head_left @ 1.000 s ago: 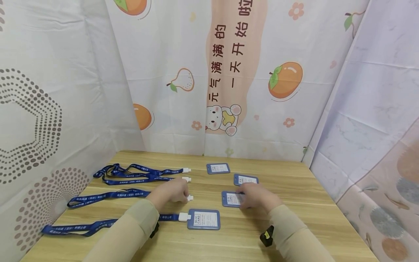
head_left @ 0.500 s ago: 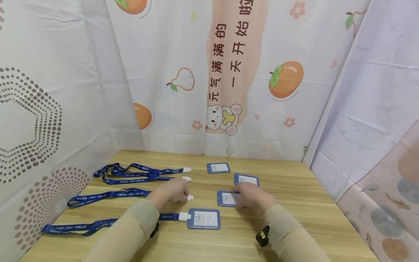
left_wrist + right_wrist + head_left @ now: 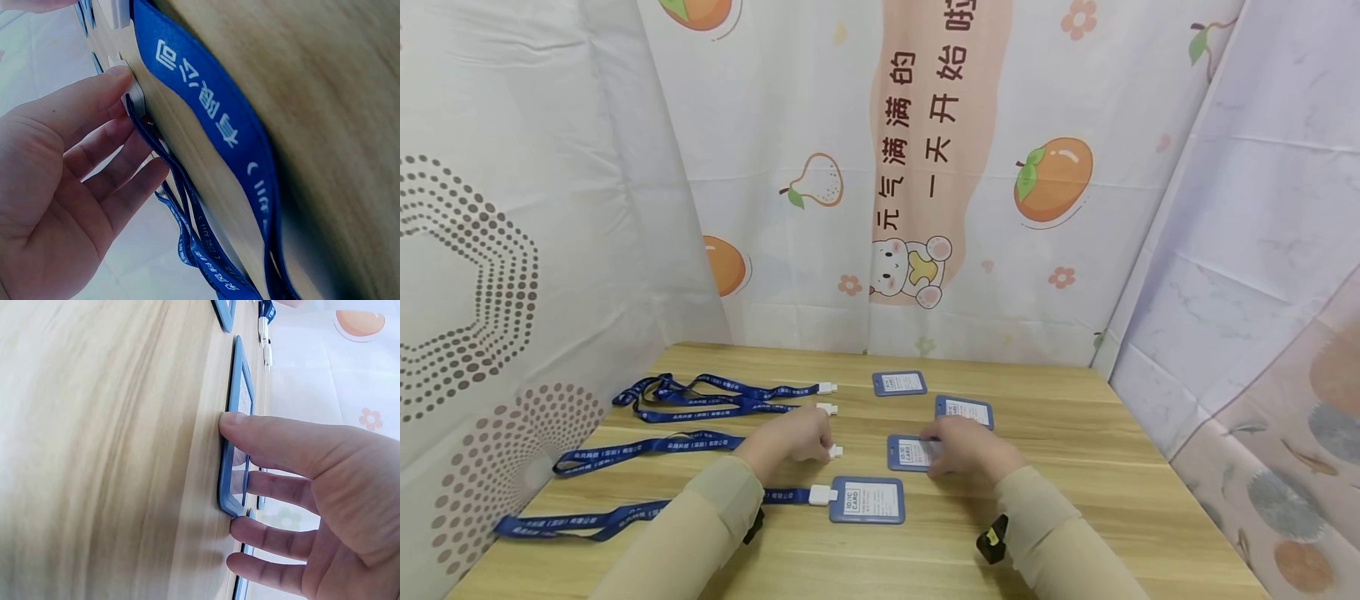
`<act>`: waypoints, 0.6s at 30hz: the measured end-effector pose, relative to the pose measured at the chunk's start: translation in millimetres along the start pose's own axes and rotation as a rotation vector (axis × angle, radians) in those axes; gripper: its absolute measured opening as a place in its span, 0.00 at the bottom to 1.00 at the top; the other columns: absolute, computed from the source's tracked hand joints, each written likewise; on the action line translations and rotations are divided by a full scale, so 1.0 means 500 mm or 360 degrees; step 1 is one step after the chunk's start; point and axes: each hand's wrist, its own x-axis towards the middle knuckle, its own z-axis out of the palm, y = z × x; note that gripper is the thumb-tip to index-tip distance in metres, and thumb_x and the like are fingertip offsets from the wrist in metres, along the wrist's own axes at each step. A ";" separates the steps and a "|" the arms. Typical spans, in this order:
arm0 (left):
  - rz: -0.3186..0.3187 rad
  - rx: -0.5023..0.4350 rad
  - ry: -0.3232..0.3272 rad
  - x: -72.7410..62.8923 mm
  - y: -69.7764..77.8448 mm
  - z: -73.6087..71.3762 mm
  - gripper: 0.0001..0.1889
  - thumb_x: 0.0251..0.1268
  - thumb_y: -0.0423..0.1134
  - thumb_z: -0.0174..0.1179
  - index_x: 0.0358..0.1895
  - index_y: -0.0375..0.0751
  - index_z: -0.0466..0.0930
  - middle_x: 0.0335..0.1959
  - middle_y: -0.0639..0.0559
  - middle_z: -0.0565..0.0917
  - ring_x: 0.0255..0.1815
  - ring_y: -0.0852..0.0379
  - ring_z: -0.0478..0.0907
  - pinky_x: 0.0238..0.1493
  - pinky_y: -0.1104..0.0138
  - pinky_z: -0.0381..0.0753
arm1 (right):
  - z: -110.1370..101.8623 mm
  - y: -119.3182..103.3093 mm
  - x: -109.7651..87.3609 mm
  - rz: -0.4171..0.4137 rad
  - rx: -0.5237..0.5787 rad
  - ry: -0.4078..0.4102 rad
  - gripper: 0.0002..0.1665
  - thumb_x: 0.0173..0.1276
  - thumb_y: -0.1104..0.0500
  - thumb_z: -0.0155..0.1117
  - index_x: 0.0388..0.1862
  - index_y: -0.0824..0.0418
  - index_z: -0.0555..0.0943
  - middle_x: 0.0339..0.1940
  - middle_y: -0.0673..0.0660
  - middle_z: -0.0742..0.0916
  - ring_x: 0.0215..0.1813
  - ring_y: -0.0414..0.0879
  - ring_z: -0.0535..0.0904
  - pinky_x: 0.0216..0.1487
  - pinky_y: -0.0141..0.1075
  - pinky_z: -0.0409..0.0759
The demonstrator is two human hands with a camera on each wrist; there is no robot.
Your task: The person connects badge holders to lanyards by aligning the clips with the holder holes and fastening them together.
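My left hand (image 3: 793, 435) pinches the white plastic clip (image 3: 133, 94) at the end of a blue lanyard (image 3: 647, 450) between thumb and fingers. To its right, my right hand (image 3: 966, 447) grips a blue-framed ID card holder (image 3: 904, 452) by its right part, the thumb on the near edge and fingers over the far side. The right wrist view shows this holder (image 3: 240, 425) lying low along the table. Its slotted left end points toward the clip, with a gap of wood between them. My right fingers cover its right end in the head view.
A card holder (image 3: 867, 500) joined to a lanyard clip (image 3: 822, 495) lies nearest me. Two more holders, one at the back (image 3: 900, 383) and one at the right (image 3: 973, 410), lie beyond. Further lanyards (image 3: 722, 398) stretch out at the back left of the wooden table (image 3: 1075, 500).
My right hand has slid the card holder leftward along the table, closer to the clip. My left hand has stayed in place with the clip.
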 end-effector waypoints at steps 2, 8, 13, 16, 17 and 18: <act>-0.0005 -0.0003 -0.0002 -0.001 0.000 -0.001 0.10 0.61 0.38 0.73 0.22 0.51 0.86 0.25 0.57 0.77 0.22 0.61 0.69 0.27 0.67 0.70 | 0.001 -0.002 0.001 0.0006 0.0001 0.0003 0.33 0.52 0.54 0.84 0.58 0.54 0.85 0.53 0.53 0.86 0.51 0.48 0.78 0.61 0.52 0.75; -0.0008 -0.0007 -0.0004 -0.002 0.000 0.000 0.10 0.61 0.38 0.73 0.22 0.49 0.86 0.24 0.57 0.76 0.22 0.61 0.69 0.27 0.67 0.70 | 0.003 -0.007 0.002 -0.0019 0.0016 0.0009 0.34 0.51 0.54 0.84 0.59 0.55 0.85 0.53 0.54 0.86 0.52 0.49 0.78 0.60 0.52 0.75; -0.0039 -0.0014 0.0002 -0.004 0.003 -0.002 0.04 0.60 0.38 0.74 0.29 0.49 0.90 0.31 0.58 0.79 0.28 0.60 0.74 0.33 0.65 0.75 | 0.006 -0.012 0.003 -0.0027 0.0048 0.0001 0.34 0.52 0.54 0.84 0.60 0.55 0.84 0.55 0.54 0.86 0.56 0.51 0.79 0.63 0.53 0.74; -0.0051 -0.0014 0.0007 -0.003 0.003 -0.001 0.02 0.60 0.38 0.74 0.32 0.47 0.91 0.34 0.58 0.81 0.30 0.59 0.75 0.36 0.64 0.78 | 0.006 -0.017 0.003 -0.0021 0.0054 -0.0006 0.33 0.53 0.54 0.83 0.60 0.55 0.84 0.56 0.54 0.85 0.58 0.52 0.79 0.63 0.54 0.74; -0.0052 -0.0010 0.0008 -0.002 0.003 -0.001 0.02 0.60 0.38 0.74 0.33 0.47 0.91 0.35 0.58 0.81 0.30 0.59 0.75 0.36 0.63 0.79 | 0.006 -0.019 0.003 -0.0023 0.0050 -0.0007 0.33 0.53 0.54 0.83 0.60 0.55 0.84 0.56 0.54 0.85 0.58 0.52 0.79 0.63 0.54 0.74; -0.0053 -0.0007 0.0009 -0.002 0.003 -0.001 0.02 0.60 0.38 0.74 0.33 0.47 0.91 0.35 0.58 0.82 0.31 0.60 0.75 0.37 0.63 0.79 | 0.006 -0.021 0.003 -0.0026 0.0049 -0.0009 0.33 0.53 0.54 0.83 0.60 0.55 0.84 0.57 0.54 0.85 0.59 0.52 0.79 0.64 0.54 0.74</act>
